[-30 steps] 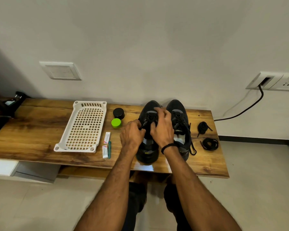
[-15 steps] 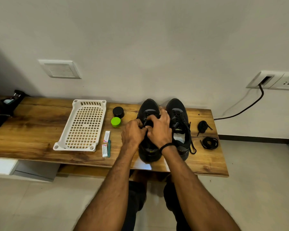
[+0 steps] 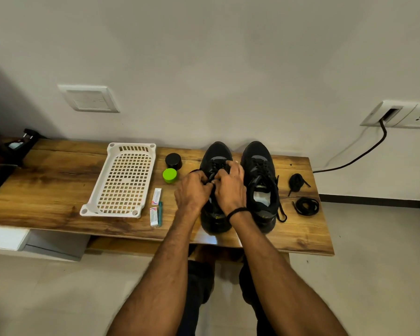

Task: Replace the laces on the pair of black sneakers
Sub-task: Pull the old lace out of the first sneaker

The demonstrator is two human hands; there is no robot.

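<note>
Two hands working a sneaker's lace on a wooden bench (image 3: 46, 190).
Centre frame, left hand (image 3: 193, 190) and right hand (image 3: 230, 187), fingers curled, pinch the lace (image 3: 211, 177) of the left sneaker (image 3: 216, 154); the right hand has pulled back from the toe, so unlacing seems barely begun. Two sneakers, the right sneaker (image 3: 260, 161) still laced; two spare laces (image 3: 306, 206) far right; one tray (image 3: 109, 213); two jars (image 3: 169, 175).

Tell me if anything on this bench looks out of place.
Nothing spilled or damaged. The one untidy thing is the right sneaker's lace, hanging loose down its outer side onto the bench; the left hand and right hand pinch the left sneaker's lace.
</note>
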